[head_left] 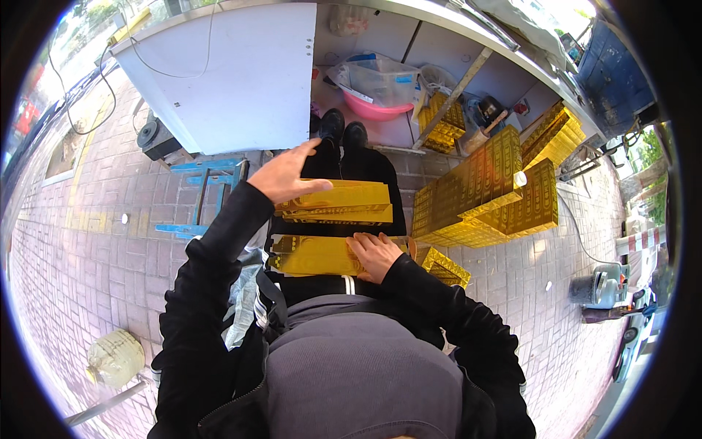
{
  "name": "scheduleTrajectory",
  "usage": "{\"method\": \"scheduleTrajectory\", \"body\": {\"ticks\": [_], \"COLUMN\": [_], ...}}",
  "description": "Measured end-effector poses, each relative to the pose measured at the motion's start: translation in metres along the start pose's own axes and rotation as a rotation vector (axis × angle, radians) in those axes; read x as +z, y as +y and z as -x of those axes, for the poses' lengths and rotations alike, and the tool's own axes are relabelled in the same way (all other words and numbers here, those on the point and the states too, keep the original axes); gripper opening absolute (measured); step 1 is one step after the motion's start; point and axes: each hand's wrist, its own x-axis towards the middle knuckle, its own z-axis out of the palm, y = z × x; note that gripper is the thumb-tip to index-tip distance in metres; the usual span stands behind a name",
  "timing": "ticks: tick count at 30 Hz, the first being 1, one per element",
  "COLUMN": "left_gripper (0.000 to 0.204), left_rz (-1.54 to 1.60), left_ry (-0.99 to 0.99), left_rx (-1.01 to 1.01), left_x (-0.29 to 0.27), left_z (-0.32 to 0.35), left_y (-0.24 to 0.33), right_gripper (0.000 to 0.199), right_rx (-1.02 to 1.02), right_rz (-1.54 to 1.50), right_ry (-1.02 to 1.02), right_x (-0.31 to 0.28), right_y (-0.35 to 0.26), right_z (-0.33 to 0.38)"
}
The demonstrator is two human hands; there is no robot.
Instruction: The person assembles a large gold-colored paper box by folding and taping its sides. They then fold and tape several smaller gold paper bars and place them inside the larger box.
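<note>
Across my lap lies a flat golden cardboard piece (314, 256), which looks like a folded carton. My right hand (376, 256) rests on its right part, palm down with the fingers stretched over it. Farther out, over my knees, sits a small stack of similar golden cardboard pieces (351, 196), their edges slightly fanned. My left hand (287, 174) is at the stack's left end, fingers and thumb spread apart, with nothing seen in its grasp. Whether the left thumb touches the top piece I cannot tell.
Tall stacks of golden boxes (468, 190) stand on the paving to the right, with another golden box (442, 267) low beside my right forearm. Ahead is a white counter (227, 80) with a pink basin (373, 107) on its shelf. A blue metal frame (201, 194) stands left.
</note>
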Motion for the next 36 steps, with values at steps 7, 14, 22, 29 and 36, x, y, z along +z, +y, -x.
{"method": "scheduleTrajectory", "body": {"ticks": [7,14,22,29,36], "left_gripper": [0.091,0.087,0.083,0.089,0.051], "left_rz": [0.142,0.313,0.919,1.209,1.180], "left_ry": [0.230,0.385,0.497,0.199,0.256], "left_rx": [-0.068,-0.091,0.090,0.118,0.102], "left_x": [-0.036,-0.047,-0.024,0.017,0.013], "left_z": [0.053,0.085,0.085,0.067,0.062], "left_y": [-0.013,-0.014,0.028,0.109,0.120], "right_gripper": [0.063,0.059,0.049,0.054,0.061], "right_rx": [0.006,0.065,-0.023,-0.063,0.117], "right_rz": [-0.194,-0.386,-1.328,-1.106,-1.067], "right_ry": [0.028,-0.198,0.017,0.377,0.447], "right_x": [-0.022,-0.055,-0.117,-0.120,-0.108], "right_y": [0.008,0.016,0.028,-0.005,-0.009], "right_z": [0.007,0.013,0.036,0.033,0.038]}}
